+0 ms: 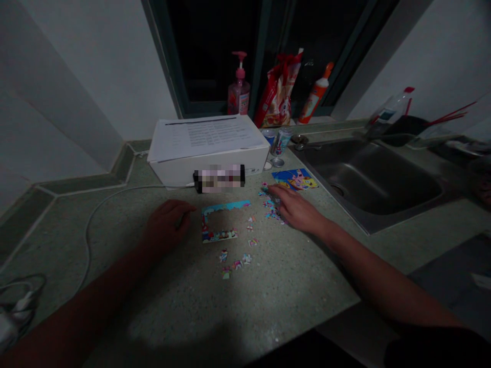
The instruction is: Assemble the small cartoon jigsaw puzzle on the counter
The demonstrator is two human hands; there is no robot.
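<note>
My right hand [297, 208] reaches over a pile of loose jigsaw pieces [270, 207], fingers stretched out and covering part of it. Its fingertips are beside the pile's far end; no piece shows in its grip. On the left, my left hand [169, 221] rests on the counter with loosely bent fingers, a gap between finger and thumb, holding nothing visible. Just right of it lies a partly joined puzzle border [220, 236], with top, left side and bottom edge linked. Several separate pieces [238, 264] are scattered below and to the right of this border.
A phone [219, 179] on a white cable leans against a white box [207, 143] topped with paper. Behind my right hand lies a colourful cartoon picture card [295, 179]. Cans [282, 142] stand near the steel sink [372, 174]; a pump bottle [238, 94] is by the window.
</note>
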